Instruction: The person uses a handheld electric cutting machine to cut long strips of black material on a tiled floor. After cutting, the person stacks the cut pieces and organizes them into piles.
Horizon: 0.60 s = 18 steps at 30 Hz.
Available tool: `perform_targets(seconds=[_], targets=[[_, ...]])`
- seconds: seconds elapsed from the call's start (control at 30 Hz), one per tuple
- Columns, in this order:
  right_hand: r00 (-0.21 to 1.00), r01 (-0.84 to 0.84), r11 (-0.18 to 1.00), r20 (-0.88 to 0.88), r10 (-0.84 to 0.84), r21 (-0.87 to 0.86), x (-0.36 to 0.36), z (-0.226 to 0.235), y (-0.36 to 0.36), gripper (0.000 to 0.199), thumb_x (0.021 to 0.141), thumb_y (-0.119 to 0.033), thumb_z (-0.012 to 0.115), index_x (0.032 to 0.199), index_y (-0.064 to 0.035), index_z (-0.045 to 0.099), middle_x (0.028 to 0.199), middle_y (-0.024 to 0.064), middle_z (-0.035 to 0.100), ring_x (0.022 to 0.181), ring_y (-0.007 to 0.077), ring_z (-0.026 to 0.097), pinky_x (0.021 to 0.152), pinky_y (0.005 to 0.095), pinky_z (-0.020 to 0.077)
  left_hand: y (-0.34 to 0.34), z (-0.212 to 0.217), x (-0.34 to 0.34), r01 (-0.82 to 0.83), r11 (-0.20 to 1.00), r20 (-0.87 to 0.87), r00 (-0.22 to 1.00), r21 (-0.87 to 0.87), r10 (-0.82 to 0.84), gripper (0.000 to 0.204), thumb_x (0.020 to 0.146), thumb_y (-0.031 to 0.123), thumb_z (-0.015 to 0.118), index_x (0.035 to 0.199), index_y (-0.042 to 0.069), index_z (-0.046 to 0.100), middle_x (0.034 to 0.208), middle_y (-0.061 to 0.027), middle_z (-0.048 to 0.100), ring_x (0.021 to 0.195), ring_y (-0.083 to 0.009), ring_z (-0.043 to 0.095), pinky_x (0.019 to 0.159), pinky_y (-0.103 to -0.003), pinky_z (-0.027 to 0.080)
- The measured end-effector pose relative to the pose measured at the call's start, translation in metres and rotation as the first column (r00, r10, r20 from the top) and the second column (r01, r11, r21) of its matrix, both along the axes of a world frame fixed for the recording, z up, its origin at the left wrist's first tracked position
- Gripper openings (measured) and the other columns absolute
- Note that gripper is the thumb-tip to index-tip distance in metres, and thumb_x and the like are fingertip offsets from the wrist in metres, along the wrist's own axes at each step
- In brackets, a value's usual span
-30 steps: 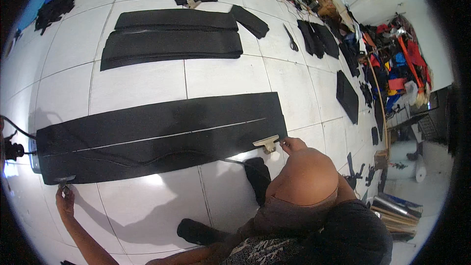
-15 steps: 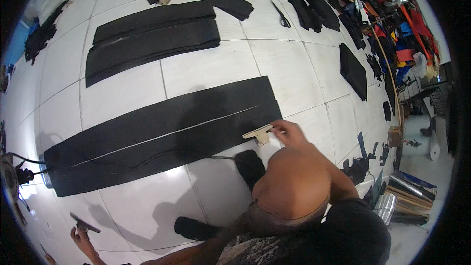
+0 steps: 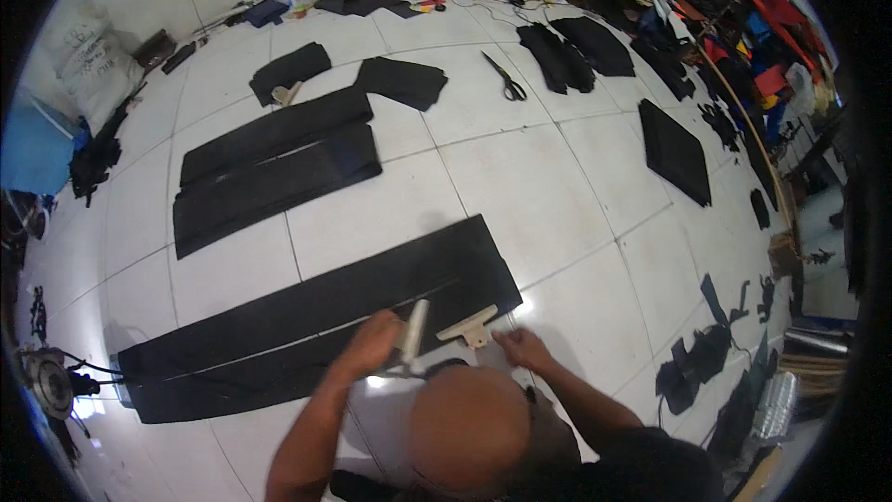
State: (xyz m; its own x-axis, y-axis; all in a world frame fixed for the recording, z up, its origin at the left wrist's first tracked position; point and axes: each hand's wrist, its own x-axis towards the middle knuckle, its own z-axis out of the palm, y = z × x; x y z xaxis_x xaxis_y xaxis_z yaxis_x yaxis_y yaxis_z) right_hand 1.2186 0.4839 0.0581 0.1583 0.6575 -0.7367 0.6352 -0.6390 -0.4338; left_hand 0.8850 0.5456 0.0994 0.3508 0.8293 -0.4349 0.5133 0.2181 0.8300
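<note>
A: Reading from the left edge, what is hard to make out?

B: At lower left, a round device with cables (image 3: 51, 381) lies half in the dark rim; its kind is unclear. A blue sheet (image 3: 35, 149) at the left edge is cut off.

A: And at lower centre?

B: The long black strip (image 3: 316, 325) runs diagonally from lower left to centre, with a thin pale line along it. The left hand (image 3: 372, 346) is closed round a pale flat tool (image 3: 413, 333), held on end just over the strip's near edge. The right hand (image 3: 522, 350) lies just right of a pale T-shaped tool (image 3: 469, 325) resting on the strip's right end; whether its fingers pinch that tool or merely touch it cannot be told. A rounded shape (image 3: 469, 432) at bottom centre hides the floor below both hands.

A: The surface and the room?

B: A white tiled floor (image 3: 539, 177). Two more black strips (image 3: 274, 167) lie at upper left, scissors (image 3: 505, 77) at upper centre, a black panel (image 3: 675, 151) at right. Coloured clutter (image 3: 771, 56) at upper right blurs into the rim.
</note>
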Motion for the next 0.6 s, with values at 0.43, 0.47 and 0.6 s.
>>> perform_targets(seconds=[0.43, 0.47, 0.6], targets=[[0.629, 0.557, 0.779, -0.465, -0.623, -0.289, -0.016, -0.018, 0.012, 0.076, 0.082, -0.049, 0.070, 0.124, 0.0088, 0.043, 0.105, 0.0159, 0.063, 0.088, 0.0219, 0.063, 0.079, 0.0329, 0.0522, 0.024, -0.082, 0.054, 0.046, 0.985, -0.120, 0.992, 0.167, -0.026, 0.031, 0.084, 0.026, 0.048, 0.097, 0.000, 0.059, 0.102, -0.0217, 0.055, 0.103, -0.0387, 0.051, 0.089, -0.045, 0.041], [0.607, 0.538, 0.772, -0.480, -0.633, -0.338, -0.021, -0.012, 0.023, 0.071, 0.083, -0.049, 0.069, 0.119, 0.0082, 0.047, 0.103, 0.0151, 0.063, 0.087, 0.0213, 0.063, 0.078, 0.0331, 0.0521, 0.024, -0.096, 0.049, 0.095, 0.964, -0.123, 0.990, 0.247, -0.066, 0.030, 0.084, 0.026, 0.048, 0.097, 0.000, 0.059, 0.101, -0.0217, 0.055, 0.103, -0.0387, 0.051, 0.089, -0.045, 0.041], [0.661, 0.486, 0.810, -0.468, -0.586, -0.329, -0.022, -0.010, 0.042, 0.056, 0.085, -0.047, 0.067, 0.103, 0.0060, 0.059, 0.092, 0.0122, 0.065, 0.080, 0.0195, 0.062, 0.072, 0.0333, 0.0508, 0.029, -0.099, 0.058, -0.048, 0.981, -0.101, 0.993, 0.188, 0.068, 0.029, 0.082, 0.025, 0.050, 0.096, 0.002, 0.059, 0.101, -0.0219, 0.055, 0.101, -0.0391, 0.051, 0.088, -0.045, 0.041]])
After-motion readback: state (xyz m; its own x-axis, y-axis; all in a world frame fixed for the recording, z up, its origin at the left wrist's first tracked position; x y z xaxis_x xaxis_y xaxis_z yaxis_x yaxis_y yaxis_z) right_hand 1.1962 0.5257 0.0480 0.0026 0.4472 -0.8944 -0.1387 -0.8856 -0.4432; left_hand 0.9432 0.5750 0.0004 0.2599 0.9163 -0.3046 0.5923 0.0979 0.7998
